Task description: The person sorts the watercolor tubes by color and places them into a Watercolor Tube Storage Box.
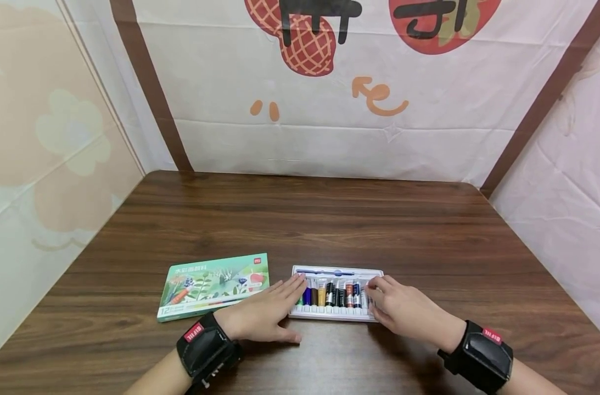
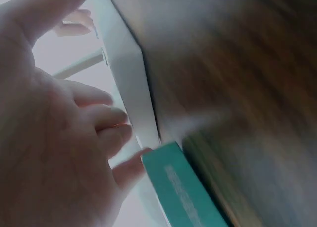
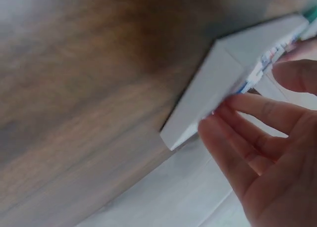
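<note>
A white plastic tray (image 1: 329, 317) lies on the table, holding a row of small paint tubes (image 1: 329, 294) in several colours. A slim blue paintbrush (image 1: 324, 272) lies along its far side. My left hand (image 1: 267, 307) lies with straight fingers over the tray's left end, palm down, thumb apart near the front edge. At the right end, my right hand (image 1: 403, 307) touches the tray with its fingertips, fingers slightly bent. The right wrist view shows those fingertips right at the tray wall (image 3: 198, 93), with the thumb standing apart. Some tubes at both ends are hidden beneath the hands.
Left of the tray lies a flat green paint box (image 1: 213, 285) with plants printed on its lid, partly under the left hand. Both stand on a dark wooden table (image 1: 309, 219). Printed white cloth (image 1: 319, 142) hangs behind the table's far edge.
</note>
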`<move>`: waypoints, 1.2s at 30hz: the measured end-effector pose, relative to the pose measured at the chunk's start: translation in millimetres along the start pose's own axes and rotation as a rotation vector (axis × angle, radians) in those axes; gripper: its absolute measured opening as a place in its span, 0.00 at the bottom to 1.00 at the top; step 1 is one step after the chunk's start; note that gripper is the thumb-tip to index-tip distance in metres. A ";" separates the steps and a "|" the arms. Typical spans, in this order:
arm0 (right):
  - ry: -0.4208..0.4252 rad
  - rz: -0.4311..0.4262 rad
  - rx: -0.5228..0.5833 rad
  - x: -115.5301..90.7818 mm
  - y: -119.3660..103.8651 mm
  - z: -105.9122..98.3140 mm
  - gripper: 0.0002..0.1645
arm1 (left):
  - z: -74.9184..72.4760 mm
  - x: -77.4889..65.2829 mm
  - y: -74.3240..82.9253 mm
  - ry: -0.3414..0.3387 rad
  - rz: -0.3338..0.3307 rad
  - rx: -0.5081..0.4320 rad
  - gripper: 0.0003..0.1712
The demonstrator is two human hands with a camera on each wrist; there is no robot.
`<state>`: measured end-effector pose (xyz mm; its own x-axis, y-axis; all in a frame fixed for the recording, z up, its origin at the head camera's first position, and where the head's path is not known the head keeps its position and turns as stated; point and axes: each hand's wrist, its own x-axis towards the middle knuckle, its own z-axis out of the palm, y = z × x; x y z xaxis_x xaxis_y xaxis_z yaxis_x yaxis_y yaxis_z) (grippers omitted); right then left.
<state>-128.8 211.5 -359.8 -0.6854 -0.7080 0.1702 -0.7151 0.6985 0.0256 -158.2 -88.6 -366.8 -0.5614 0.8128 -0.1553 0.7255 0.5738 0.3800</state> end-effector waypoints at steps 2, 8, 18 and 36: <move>-0.011 0.024 0.058 -0.3 3.3 -2.2 0.17 | -3.5 -2.9 -4.0 0.033 0.005 -0.017 0.53; 0.016 0.037 0.119 -5.9 13.2 -4.4 0.19 | -28.7 -30.7 -29.4 0.152 -0.032 -0.007 0.55; -0.121 0.142 0.174 -6.0 28.1 -5.3 0.52 | -41.1 -118.2 -98.4 0.105 -0.401 -0.212 0.66; -0.253 0.186 0.263 24.3 30.8 3.9 0.63 | -37.6 -99.4 -110.9 0.103 -0.307 -0.275 0.65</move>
<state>-168.0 215.4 -358.8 -0.7949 -0.5984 -0.1001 -0.5642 0.7898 -0.2407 -197.8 -236.8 -359.2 -0.7822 0.5856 -0.2126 0.3928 0.7284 0.5614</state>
